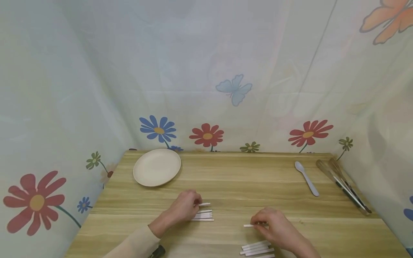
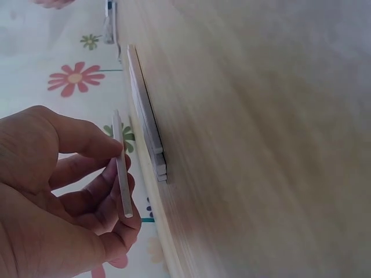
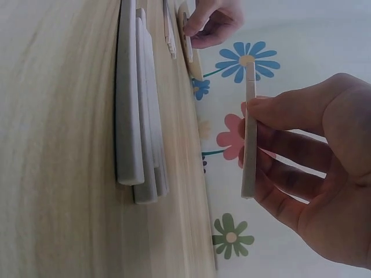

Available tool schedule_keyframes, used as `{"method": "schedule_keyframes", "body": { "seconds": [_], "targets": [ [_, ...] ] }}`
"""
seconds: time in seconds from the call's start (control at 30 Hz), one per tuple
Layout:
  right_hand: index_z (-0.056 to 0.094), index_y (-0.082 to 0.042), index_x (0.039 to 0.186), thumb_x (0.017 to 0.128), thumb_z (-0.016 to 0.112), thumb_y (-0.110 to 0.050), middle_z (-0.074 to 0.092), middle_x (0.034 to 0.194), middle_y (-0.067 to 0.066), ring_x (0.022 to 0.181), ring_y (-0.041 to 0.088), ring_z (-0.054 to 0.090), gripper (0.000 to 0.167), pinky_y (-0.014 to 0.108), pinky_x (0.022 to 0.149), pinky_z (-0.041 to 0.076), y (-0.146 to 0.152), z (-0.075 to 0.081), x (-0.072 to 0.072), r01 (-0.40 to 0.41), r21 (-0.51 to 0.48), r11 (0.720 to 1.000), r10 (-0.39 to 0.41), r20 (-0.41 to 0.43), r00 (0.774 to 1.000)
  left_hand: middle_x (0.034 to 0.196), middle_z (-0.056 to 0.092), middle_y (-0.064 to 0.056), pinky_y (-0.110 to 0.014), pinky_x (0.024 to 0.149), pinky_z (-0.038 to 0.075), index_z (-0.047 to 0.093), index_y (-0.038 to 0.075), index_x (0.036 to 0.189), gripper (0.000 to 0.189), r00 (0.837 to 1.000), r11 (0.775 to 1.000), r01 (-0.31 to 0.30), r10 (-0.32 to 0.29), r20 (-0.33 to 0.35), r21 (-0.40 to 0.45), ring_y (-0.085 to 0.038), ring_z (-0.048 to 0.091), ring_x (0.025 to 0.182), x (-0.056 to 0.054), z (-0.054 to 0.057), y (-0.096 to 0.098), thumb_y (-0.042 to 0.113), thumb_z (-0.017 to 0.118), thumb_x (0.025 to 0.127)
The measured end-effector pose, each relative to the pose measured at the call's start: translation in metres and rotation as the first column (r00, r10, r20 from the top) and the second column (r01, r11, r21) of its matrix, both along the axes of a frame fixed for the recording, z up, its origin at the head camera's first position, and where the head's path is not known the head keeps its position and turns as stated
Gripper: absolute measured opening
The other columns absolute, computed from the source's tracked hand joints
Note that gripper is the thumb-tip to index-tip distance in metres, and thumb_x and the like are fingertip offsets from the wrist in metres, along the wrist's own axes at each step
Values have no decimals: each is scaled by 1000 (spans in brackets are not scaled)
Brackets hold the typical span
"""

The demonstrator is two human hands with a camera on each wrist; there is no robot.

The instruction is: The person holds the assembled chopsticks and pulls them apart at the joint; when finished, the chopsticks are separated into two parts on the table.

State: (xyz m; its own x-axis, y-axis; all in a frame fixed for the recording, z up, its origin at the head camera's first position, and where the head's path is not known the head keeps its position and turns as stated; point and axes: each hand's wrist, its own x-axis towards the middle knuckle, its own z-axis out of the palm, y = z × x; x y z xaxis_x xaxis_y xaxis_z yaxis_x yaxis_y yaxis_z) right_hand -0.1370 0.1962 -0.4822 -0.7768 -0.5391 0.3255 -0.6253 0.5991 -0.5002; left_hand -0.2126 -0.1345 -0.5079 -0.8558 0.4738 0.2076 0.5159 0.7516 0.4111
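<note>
My left hand (image 1: 184, 206) pinches a thin white stick (image 2: 122, 168) between thumb and fingers, just beyond a small row of similar white sticks (image 1: 204, 216) on the table. On the other side, my right hand (image 1: 274, 226) holds another white stick (image 3: 249, 139) the same way, thumb against fingers. Nearer the front edge of the head view, below that hand, lies a second group of white sticks (image 1: 256, 248), side by side. Both held sticks appear raised off the wood in the wrist views. What the sticks are made of is unclear.
A cream plate (image 1: 157, 167) sits at the table's back left. Towards the back right lie a pale spoon (image 1: 306, 178) and long dark-handled utensils (image 1: 346, 188). A flower-printed curtain (image 1: 193, 71) encloses the wooden table (image 1: 238, 179). A dark object (image 1: 157, 252) shows by the left wrist.
</note>
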Motion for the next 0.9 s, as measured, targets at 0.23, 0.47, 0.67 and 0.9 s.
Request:
{"method": "schedule_keyframes", "body": {
  "seconds": [0.23,0.47,0.67,0.9],
  "targets": [
    [74,-23,86,78,77,-5,69,86,-13,79,0,60,20,21,66,53,-1,-2,1,-2,11,1000,2,-21,1000,74,59,3,-25,63,46,73,9,81,14,1000,1000,0,0,-7,-7,-9,53,69,-1,1,0,1,66,72],
    [74,-22,87,81,76,-9,70,87,-12,81,1,61,15,22,67,53,1,-3,0,-20,37,999,20,5,1000,74,61,1,-25,63,47,73,7,81,13,1000,1000,24,-24,-15,4,-10,54,68,-1,2,0,-2,67,74],
    [73,-21,84,79,77,-8,69,83,-14,77,-1,59,14,19,63,50,1,-9,1,-46,36,998,48,-56,997,74,61,1,-26,63,48,73,8,80,13,999,999,36,-36,-21,-4,-10,55,68,-2,-2,0,-2,67,74],
    [73,-21,83,74,78,-4,67,81,-16,74,-3,58,20,16,63,47,0,-10,1,-62,39,997,64,-68,996,73,60,2,-25,62,47,73,8,80,11,999,999,35,-36,-27,-17,-9,53,67,-3,-3,0,0,68,75]
  ]
}}
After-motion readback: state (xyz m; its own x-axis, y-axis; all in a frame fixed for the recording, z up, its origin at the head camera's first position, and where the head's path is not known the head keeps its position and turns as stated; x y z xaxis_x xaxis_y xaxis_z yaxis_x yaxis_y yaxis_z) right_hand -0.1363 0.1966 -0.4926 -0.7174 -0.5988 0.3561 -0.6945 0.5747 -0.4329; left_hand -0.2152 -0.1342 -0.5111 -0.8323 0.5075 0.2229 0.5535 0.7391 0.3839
